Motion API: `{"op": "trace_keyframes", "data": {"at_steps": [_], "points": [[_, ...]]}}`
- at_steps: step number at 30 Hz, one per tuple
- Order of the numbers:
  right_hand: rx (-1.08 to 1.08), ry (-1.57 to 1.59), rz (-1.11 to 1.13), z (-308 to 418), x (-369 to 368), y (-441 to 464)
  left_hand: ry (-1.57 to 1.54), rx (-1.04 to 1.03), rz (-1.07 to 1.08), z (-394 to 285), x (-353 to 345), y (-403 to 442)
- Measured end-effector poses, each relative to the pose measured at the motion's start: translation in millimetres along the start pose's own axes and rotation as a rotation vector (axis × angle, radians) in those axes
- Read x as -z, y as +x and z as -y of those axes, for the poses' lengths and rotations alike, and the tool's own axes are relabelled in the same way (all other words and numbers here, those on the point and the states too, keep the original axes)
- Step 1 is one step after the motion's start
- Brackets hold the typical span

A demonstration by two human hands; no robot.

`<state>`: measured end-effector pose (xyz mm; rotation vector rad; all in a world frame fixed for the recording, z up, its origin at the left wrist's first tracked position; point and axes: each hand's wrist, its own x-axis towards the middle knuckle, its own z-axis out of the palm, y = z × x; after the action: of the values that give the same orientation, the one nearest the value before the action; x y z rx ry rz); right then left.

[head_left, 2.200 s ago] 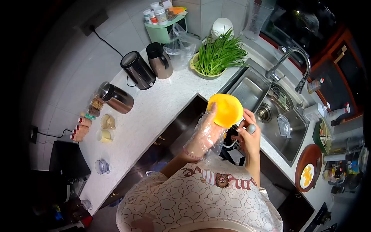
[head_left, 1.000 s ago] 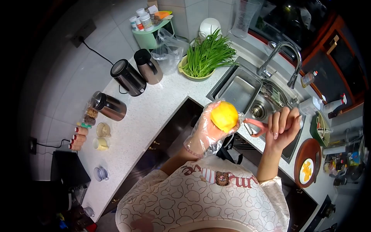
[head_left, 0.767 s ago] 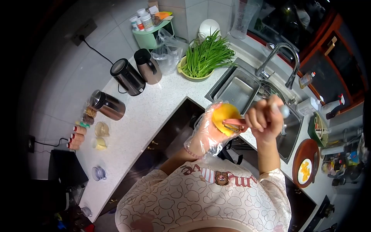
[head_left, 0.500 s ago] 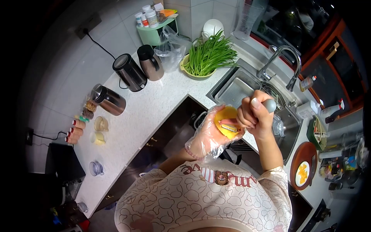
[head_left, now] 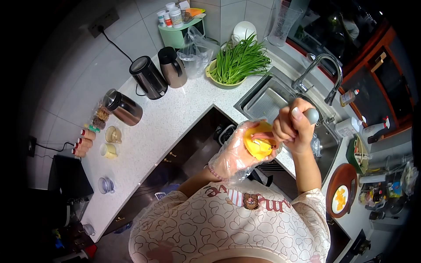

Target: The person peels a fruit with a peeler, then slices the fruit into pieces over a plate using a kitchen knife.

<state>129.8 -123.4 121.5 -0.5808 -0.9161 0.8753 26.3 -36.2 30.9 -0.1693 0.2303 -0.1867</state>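
My left hand [head_left: 234,149], in a clear plastic glove, is closed around a rounded yellow piece of fruit or vegetable [head_left: 259,152] in front of my chest. My right hand [head_left: 293,129] is bare and wrapped round a peeler [head_left: 312,116], whose grey handle end sticks out past the thumb. The peeler's pinkish head lies over the yellow piece; I cannot tell whether the blade is cutting into it. Fingers of my right hand cover the middle of the peeler.
A sink [head_left: 267,98] with a tall faucet [head_left: 329,65] lies ahead. Left of it stands a basin [head_left: 226,85] of green leafy stalks, then kettles [head_left: 148,79] along the wall. On the right, a round wooden board [head_left: 335,209] carries a knife and a plate of yellow pieces.
My right hand has shifted slightly right with the peeler. The metal blade, plain to see earlier on the yellow piece, now shows less. My left hand keeps its hold.
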Motion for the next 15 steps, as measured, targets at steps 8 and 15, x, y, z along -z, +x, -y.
{"op": "trace_keyframes", "data": {"at_steps": [8, 15], "points": [[0.002, -0.01, -0.008, 3.9, -2.1, -0.6, 0.097, -0.088, 0.057, 2.3, 4.6, -1.5], [0.019, -0.023, -0.013, 5.0, -2.4, 1.3, 0.126, -0.116, 0.104, 2.5, 6.2, -0.1]]}}
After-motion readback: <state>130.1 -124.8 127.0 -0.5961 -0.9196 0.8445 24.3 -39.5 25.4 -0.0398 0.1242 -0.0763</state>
